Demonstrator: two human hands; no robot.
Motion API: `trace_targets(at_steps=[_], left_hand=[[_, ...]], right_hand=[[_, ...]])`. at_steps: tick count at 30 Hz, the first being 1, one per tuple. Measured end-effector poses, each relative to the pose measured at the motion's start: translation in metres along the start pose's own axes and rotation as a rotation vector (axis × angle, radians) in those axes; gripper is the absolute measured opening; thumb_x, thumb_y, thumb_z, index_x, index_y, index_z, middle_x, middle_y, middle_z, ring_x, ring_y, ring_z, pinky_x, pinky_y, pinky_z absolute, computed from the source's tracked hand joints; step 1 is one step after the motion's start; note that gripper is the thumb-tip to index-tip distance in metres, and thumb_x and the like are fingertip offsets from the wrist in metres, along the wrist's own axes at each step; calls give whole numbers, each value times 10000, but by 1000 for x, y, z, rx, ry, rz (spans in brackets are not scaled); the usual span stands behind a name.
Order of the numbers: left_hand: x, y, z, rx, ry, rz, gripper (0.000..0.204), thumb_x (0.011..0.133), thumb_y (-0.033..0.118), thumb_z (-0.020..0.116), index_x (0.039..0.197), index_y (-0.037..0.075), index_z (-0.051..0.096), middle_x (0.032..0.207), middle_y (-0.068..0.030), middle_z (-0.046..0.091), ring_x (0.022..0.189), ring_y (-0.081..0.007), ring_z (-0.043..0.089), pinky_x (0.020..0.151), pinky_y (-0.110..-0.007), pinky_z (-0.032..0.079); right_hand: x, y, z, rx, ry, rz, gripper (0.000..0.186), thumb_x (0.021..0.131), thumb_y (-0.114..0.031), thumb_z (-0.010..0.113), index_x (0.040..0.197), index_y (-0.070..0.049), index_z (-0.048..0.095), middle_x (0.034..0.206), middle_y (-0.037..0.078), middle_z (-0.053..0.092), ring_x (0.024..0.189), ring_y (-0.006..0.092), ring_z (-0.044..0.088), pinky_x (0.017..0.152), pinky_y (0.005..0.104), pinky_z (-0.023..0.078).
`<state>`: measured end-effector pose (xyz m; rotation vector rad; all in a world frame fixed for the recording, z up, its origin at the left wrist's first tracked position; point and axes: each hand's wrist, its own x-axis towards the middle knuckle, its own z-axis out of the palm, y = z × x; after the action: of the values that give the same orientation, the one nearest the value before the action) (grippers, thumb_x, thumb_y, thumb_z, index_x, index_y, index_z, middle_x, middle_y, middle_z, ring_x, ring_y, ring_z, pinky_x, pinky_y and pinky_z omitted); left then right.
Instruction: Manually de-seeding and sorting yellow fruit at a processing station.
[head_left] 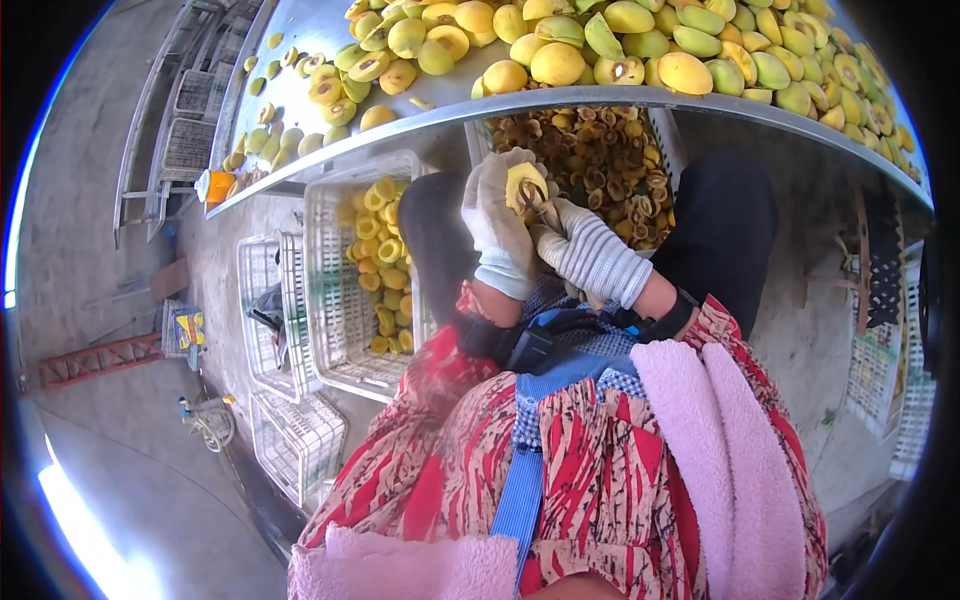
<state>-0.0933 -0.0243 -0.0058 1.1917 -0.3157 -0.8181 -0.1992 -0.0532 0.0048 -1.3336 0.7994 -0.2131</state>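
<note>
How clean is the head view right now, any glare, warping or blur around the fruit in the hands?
Head view: sharp at the centre, where the gloved left hand cups a halved yellow fruit and the right hand works a small tool; the metal table edge bows with fisheye; sunlight blows out the lower-left floor; the rim is black.

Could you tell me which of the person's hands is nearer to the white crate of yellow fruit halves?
Left. The left hand works just right of the white crate; the right hand lies farther right, beyond it.
</note>
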Motion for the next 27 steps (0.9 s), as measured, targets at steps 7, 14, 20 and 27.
trace_targets(at_steps=[7, 14, 20, 27], left_hand=[[13, -14, -31, -138, -394, 16, 377, 903, 182, 491, 1226, -11, 464, 1061, -126, 548, 919, -220, 589, 752, -320, 532], [15, 1, -43, -199, -428, -311, 534, 961, 407, 430, 1307, 1, 411, 1155, -116, 542, 1012, -184, 547, 902, -322, 446], [17, -20, -50, 77, -247, -21, 662, 956, 546, 295, 1267, -22, 433, 1063, -108, 565, 948, -167, 552, 853, -297, 458], [4, -9, -39, 342, -174, 72, 749, 932, 618, 222, 1062, -31, 572, 884, -98, 609, 813, -161, 577, 778, -265, 472]], right_hand=[[5, 1, -12, 310, -102, 152, 245, 865, -262, 507, 1022, -81, 559, 642, 48, 569, 351, 99, 444, 320, 264, 347], [6, 4, -12, 650, -141, 291, 149, 871, -237, 568, 953, -137, 493, 521, -27, 439, 328, 65, 357, 291, 208, 281], [12, 23, -5, -49, 15, 34, 293, 796, -242, 602, 982, -39, 500, 691, 53, 529, 513, 149, 480, 480, 322, 416], [26, 54, 8, -295, 147, -434, 198, 837, -63, 602, 823, -46, 405, 656, 33, 441, 596, 134, 371, 554, 292, 383]])
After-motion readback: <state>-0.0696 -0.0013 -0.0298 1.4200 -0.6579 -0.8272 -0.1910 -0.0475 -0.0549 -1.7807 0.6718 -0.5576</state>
